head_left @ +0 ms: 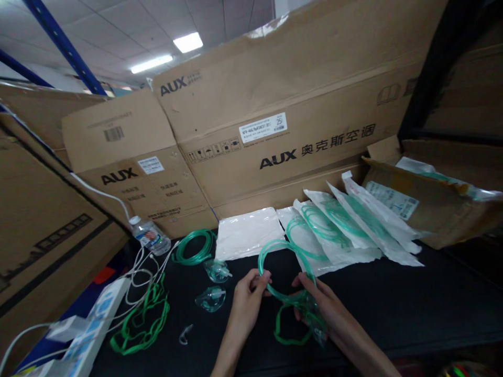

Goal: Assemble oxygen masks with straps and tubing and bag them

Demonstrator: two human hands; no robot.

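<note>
A coil of clear green tubing (283, 298) is held up over the dark table, between my two hands. My left hand (249, 293) pinches the ring's left side between thumb and fingers. On the right side, my right hand (320, 298) is closed around the tubing, beside a clear green oxygen mask (314, 318). A green elastic strap (293, 343) hangs in a loop below the coil. Two more clear masks, one upper (218, 270) and one lower (211, 299), lie left of my hands. The fingertips of my right hand are partly hidden by the tubing and mask.
White pouches with green tubing (322, 220) lean in a row at the back right, beside an opened carton (451, 193). A flat white pouch (249, 233), another tubing coil (194, 247), green straps (143, 319), a bottle (151, 235) and a power strip (98, 319) lie leftward.
</note>
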